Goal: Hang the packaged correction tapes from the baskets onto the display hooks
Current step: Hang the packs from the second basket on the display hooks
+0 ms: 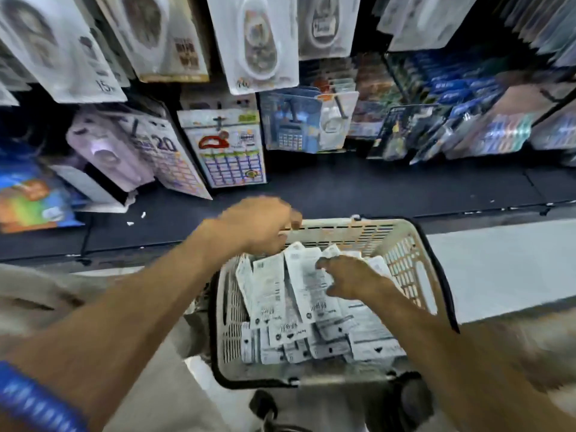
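Observation:
A cream plastic basket (402, 254) sits low in the middle of the view, filled with several white packaged correction tapes (271, 294) lying back side up. My left hand (258, 222) hovers over the basket's far left rim, blurred, fingers curled downward toward the packs; whether it holds one is unclear. My right hand (349, 275) rests on the pile, fingers pinching the top edge of one white pack (307, 275). Above, packaged correction tapes (255, 42) hang in rows from the display; the hooks themselves are hidden behind the packs.
A dark low shelf ledge (343, 188) runs in front of the basket. Calculators and sticker packs (230, 148) lean on it at left and centre, pen packs (467, 126) at right. Pale floor (498, 263) lies to the right. A blue coiled band (34, 400) circles my left arm.

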`<state>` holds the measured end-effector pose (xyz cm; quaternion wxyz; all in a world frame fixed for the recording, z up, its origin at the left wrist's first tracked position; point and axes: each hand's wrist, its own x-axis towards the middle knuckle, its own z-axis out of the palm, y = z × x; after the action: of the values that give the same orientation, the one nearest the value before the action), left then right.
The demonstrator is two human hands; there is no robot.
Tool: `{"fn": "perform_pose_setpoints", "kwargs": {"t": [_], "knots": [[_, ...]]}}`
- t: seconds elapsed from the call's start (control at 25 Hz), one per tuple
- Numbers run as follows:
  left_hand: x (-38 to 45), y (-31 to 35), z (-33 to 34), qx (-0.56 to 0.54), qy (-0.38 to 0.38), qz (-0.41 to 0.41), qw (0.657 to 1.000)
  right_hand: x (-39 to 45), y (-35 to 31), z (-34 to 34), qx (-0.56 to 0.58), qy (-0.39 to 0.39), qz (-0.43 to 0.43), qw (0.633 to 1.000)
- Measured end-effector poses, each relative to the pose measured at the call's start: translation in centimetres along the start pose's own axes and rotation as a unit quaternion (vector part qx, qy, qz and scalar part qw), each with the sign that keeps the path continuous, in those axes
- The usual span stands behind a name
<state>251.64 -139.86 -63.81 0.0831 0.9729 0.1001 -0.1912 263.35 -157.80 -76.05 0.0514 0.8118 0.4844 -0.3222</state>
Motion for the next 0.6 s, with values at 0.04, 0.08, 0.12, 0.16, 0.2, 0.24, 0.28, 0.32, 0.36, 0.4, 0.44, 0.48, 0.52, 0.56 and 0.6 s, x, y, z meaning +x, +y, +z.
{"fn": "perform_pose_setpoints", "kwargs": {"t": [0.04, 0.08, 0.12, 0.16, 0.2, 0.24, 0.28, 0.32, 0.36, 0.4, 0.44, 0.48, 0.52, 0.56, 0.6], "knots": [[-0.2, -0.2, 2.7, 0.022, -0.059, -0.003, 0.998, -0.2, 0.0, 2.5, -0.071, -0.053, -0.038, 0.995], [-0.5, -0.5, 5.1, 0.026, -0.109, -0.014, 0.994, -0.5, -0.1, 4.7, -0.133, -0.063, -0.071, 0.986], [-0.8, -0.8, 7.1, 0.014, -0.147, -0.028, 0.989, -0.6, -0.1, 6.3, -0.176, -0.046, -0.097, 0.979], [-1.1, -1.1, 8.5, -0.006, -0.166, -0.042, 0.985, -0.5, -0.1, 7.1, -0.188, -0.024, -0.114, 0.975], [-1.1, -1.4, 9.4, -0.026, -0.174, -0.058, 0.983, -0.1, -0.1, 7.2, -0.176, -0.004, -0.119, 0.977], [-1.1, -1.5, 10.0, -0.04, -0.174, -0.07, 0.981, 0.2, 0.0, 6.8, -0.15, 0.008, -0.113, 0.982], [-0.9, -1.6, 10.3, -0.048, -0.169, -0.078, 0.981, 0.6, 0.2, 6.2, -0.12, 0.008, -0.102, 0.988], [-0.8, -1.6, 10.5, -0.053, -0.163, -0.081, 0.982, 0.8, 0.6, 5.9, -0.096, -0.002, -0.092, 0.991], [-0.5, -1.4, 10.7, -0.057, -0.156, -0.084, 0.982, 0.8, 0.9, 5.7, -0.084, -0.017, -0.086, 0.993], [-0.2, -1.2, 10.7, -0.058, -0.152, -0.087, 0.983, 0.6, 1.4, 5.8, -0.088, -0.022, -0.091, 0.992], [0.0, -0.9, 10.6, -0.058, -0.15, -0.088, 0.983, 0.3, 1.7, 6.1, -0.106, -0.021, -0.107, 0.988], [0.3, -0.6, 10.5, -0.057, -0.147, -0.09, 0.983, 0.0, 1.6, 6.5, -0.117, -0.011, -0.13, 0.985], [0.5, -0.3, 10.5, -0.054, -0.141, -0.093, 0.984, -0.1, 1.5, 6.7, -0.109, 0.0, -0.145, 0.983], [0.7, 0.0, 10.5, -0.049, -0.129, -0.103, 0.985, 0.0, 1.3, 6.6, -0.086, 0.023, -0.156, 0.984], [0.8, 0.3, 10.5, -0.051, -0.115, -0.121, 0.985, 0.1, 0.9, 6.0, -0.06, 0.046, -0.161, 0.984]]}}
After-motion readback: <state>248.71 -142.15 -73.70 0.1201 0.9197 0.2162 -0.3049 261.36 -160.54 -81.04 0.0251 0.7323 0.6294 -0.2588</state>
